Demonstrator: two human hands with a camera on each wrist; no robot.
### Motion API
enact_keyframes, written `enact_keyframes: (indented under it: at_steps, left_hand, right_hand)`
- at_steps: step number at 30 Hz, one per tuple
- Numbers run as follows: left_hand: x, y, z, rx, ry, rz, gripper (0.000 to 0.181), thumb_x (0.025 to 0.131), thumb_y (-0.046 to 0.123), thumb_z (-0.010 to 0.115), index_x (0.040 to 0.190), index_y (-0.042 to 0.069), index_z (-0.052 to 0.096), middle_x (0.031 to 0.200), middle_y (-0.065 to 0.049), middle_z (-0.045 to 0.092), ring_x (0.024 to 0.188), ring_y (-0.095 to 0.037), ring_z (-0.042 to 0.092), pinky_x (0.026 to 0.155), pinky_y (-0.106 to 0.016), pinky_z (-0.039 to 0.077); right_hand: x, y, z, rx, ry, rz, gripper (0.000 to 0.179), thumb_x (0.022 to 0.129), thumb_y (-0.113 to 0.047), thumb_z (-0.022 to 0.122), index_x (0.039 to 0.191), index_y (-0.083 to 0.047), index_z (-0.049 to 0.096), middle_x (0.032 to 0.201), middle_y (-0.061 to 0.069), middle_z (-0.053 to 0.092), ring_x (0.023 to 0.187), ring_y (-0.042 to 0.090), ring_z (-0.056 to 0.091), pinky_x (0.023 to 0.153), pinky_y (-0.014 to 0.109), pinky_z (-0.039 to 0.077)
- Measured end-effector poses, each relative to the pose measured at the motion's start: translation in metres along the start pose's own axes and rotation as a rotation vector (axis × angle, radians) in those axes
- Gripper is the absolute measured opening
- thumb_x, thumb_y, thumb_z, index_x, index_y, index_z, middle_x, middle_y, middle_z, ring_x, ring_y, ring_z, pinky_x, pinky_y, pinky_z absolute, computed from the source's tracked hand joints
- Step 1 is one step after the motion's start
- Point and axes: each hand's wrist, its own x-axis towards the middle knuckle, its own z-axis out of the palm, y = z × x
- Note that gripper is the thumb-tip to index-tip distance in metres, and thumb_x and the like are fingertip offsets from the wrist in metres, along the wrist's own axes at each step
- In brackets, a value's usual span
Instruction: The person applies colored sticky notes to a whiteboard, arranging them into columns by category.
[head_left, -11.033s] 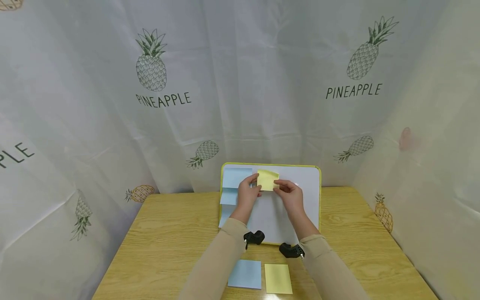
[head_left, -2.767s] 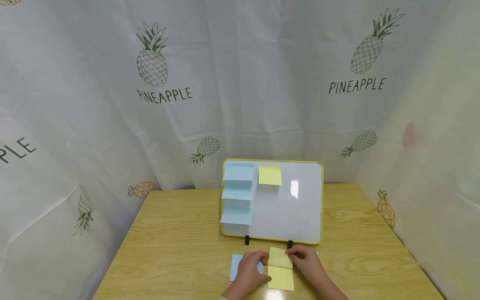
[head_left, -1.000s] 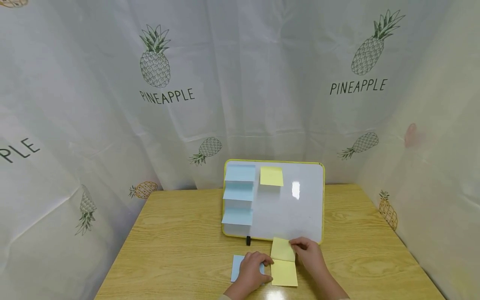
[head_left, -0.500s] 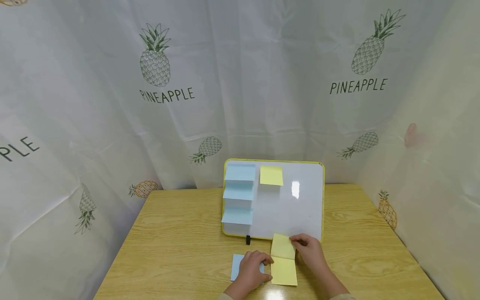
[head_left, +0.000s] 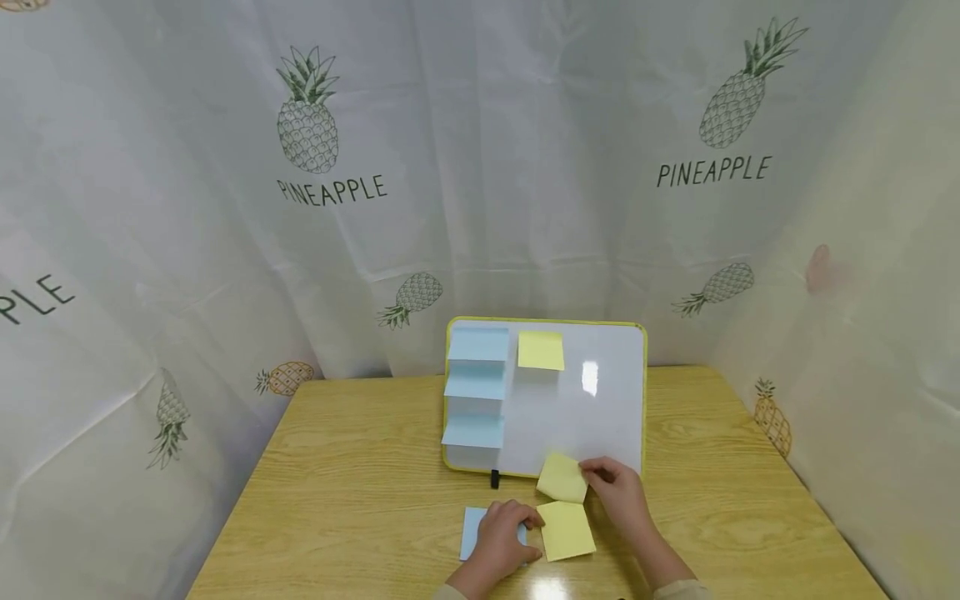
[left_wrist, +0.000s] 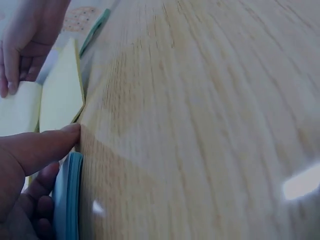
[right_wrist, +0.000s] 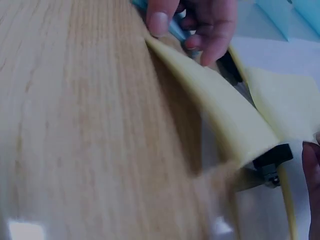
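My right hand [head_left: 621, 493] pinches the upper right edge of a yellow sticky note [head_left: 561, 482], raised and curling in front of the whiteboard's lower edge. Its lower edge still meets the yellow sticky note pad [head_left: 567, 532], which sits slightly turned. In the right wrist view the yellow pad [right_wrist: 220, 102] tilts, one side up off the table. Over the blue sticky note pad [head_left: 470, 533], partly hiding it, lies my left hand [head_left: 498, 540]. Thumb and forefinger are spread, their tips right at the yellow pad's left edge; the left wrist view shows the thumb [left_wrist: 55, 142] stretched towards it.
A yellow-framed whiteboard [head_left: 592, 433] leans at the back on small black feet [head_left: 495, 479]. Three blue notes [head_left: 477, 382] run down its left side, and one yellow note [head_left: 541, 351] is at the top. Wooden table [head_left: 337, 500] surrounds it; a pineapple-print curtain [head_left: 510, 167] hangs behind.
Eleven seconds ago both hands were at the board's yellow note. Since then my right hand has lifted another note's free end from the pad; just now the pad has turned and slid slightly towards the board.
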Motion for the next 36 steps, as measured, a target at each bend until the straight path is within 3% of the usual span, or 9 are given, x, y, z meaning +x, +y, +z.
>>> enact_keyframes:
  at_steps: [6, 10, 17, 26, 30, 36]
  left_hand:
    - [0.000, 0.006, -0.004, -0.026, 0.001, -0.015, 0.035, 0.069, 0.019, 0.090, 0.098, 0.027, 0.071, 0.084, 0.019, 0.051, 0.082, -0.005, 0.041, 0.072, -0.032, 0.039]
    - [0.003, 0.010, -0.003, -0.076, 0.029, -0.055, 0.025, 0.074, 0.024, 0.086, 0.094, 0.025, 0.071, 0.079, 0.019, 0.053, 0.078, -0.005, 0.042, 0.071, -0.034, 0.039]
    - [0.006, 0.009, 0.016, 0.092, 0.133, -0.089, 0.033, 0.064, 0.038, 0.091, 0.086, 0.031, 0.068, 0.073, 0.023, 0.045, 0.074, -0.004, 0.040, 0.068, -0.031, 0.039]
    - [0.003, 0.013, 0.014, 0.103, 0.141, -0.081, 0.034, 0.063, 0.033, 0.092, 0.087, 0.029, 0.069, 0.075, 0.021, 0.046, 0.075, -0.005, 0.039, 0.068, -0.032, 0.038]
    - [0.004, 0.014, 0.005, -0.026, 0.135, -0.085, 0.035, 0.068, 0.026, 0.090, 0.096, 0.022, 0.070, 0.075, 0.019, 0.051, 0.072, -0.004, 0.042, 0.064, -0.029, 0.040]
    - [0.023, 0.031, -0.032, -0.419, 0.171, -0.090, 0.039, 0.080, 0.015, 0.081, 0.115, 0.010, 0.064, 0.085, 0.009, 0.063, 0.074, -0.006, 0.055, 0.063, -0.026, 0.047]
  right_hand:
    - [0.002, -0.007, -0.005, -0.007, 0.028, -0.008, 0.007, 0.087, 0.002, 0.070, 0.094, -0.001, 0.072, 0.094, 0.010, 0.068, 0.079, 0.012, 0.060, 0.067, 0.024, 0.052]
    - [-0.002, -0.009, -0.006, -0.022, 0.010, 0.029, 0.007, 0.087, 0.000, 0.071, 0.094, -0.001, 0.072, 0.093, 0.010, 0.068, 0.080, 0.013, 0.059, 0.067, 0.023, 0.051]
    - [-0.008, -0.002, -0.006, -0.009, 0.004, 0.069, 0.008, 0.086, 0.002, 0.070, 0.094, 0.000, 0.071, 0.090, 0.009, 0.067, 0.077, 0.013, 0.059, 0.067, 0.026, 0.053]
    - [-0.002, -0.010, -0.018, 0.050, 0.038, 0.059, 0.010, 0.089, 0.000, 0.068, 0.099, 0.004, 0.068, 0.093, 0.013, 0.066, 0.079, 0.014, 0.062, 0.071, 0.032, 0.055]
    - [0.002, -0.020, -0.020, 0.033, 0.052, 0.030, 0.015, 0.088, -0.006, 0.072, 0.099, 0.002, 0.067, 0.091, 0.013, 0.067, 0.077, 0.016, 0.063, 0.068, 0.031, 0.054]
    - [0.006, -0.040, -0.016, 0.119, 0.044, 0.023, 0.023, 0.088, -0.005, 0.072, 0.107, 0.006, 0.068, 0.091, 0.012, 0.072, 0.076, 0.018, 0.069, 0.069, 0.029, 0.056]
